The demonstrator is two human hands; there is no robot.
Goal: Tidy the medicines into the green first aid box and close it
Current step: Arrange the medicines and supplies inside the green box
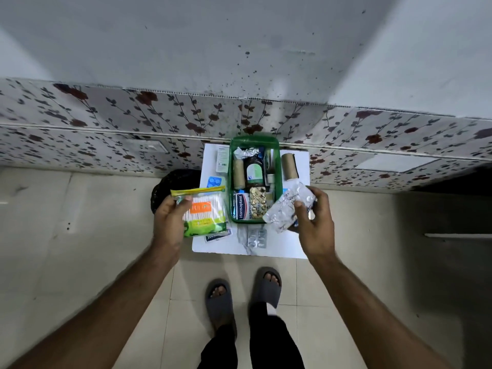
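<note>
The green first aid box point(278, 161) stands open on a small white table point(287, 243). Inside lie a bandage roll, a dark bottle point(254, 169), a Hansaplast box point(242, 207) and a gold pill strip point(258, 202). My left hand point(167, 222) holds a pack of cotton buds point(205, 213) just left of the box. My right hand point(315, 222) grips silver blister strips point(286, 209) over the box's near right corner. Loose on the table are a bandage roll point(290, 166), a blue pill strip point(214, 181), a white carton point(222, 162) and a silver strip point(257, 237).
A black bin point(173, 186) sits on the floor left of the table. A floral-patterned wall point(106, 123) runs behind. My feet in grey slippers point(267, 286) stand on the tiled floor in front of the table. A small sachet point(217, 237) lies under the cotton bud pack.
</note>
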